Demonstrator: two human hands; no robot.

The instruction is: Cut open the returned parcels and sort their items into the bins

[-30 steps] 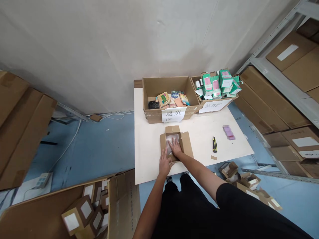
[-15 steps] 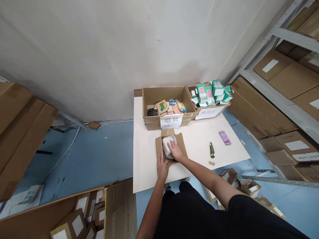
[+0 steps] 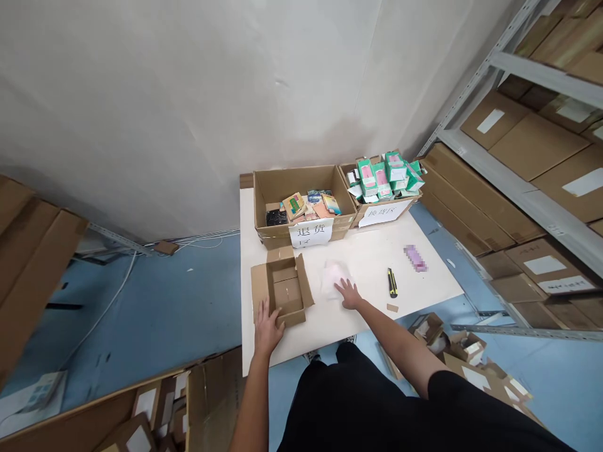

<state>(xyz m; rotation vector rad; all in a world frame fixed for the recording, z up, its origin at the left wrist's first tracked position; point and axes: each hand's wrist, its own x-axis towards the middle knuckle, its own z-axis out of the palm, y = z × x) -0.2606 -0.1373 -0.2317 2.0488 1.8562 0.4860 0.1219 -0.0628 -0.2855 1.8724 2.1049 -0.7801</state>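
A small open cardboard box (image 3: 282, 292) lies on the white board (image 3: 405, 295), its flaps spread and its inside bare. My left hand (image 3: 267, 326) grips the box's near left corner. A pale wrapped packet (image 3: 333, 276) lies on the board to the right of the box. My right hand (image 3: 349, 292) rests at the packet's near edge with its fingers spread flat.
Two labelled cartons stand at the board's far edge: one (image 3: 301, 194) with mixed small items, one (image 3: 384, 188) with green boxes. A utility knife (image 3: 391, 282) and a pink item (image 3: 414, 257) lie to the right. Shelving with cartons (image 3: 527, 182) on the right; opened small boxes (image 3: 452, 351) on the blue floor.
My right hand has taken the pale packet out of the small box and set it on the board to the right. My left hand has shifted the box leftward.
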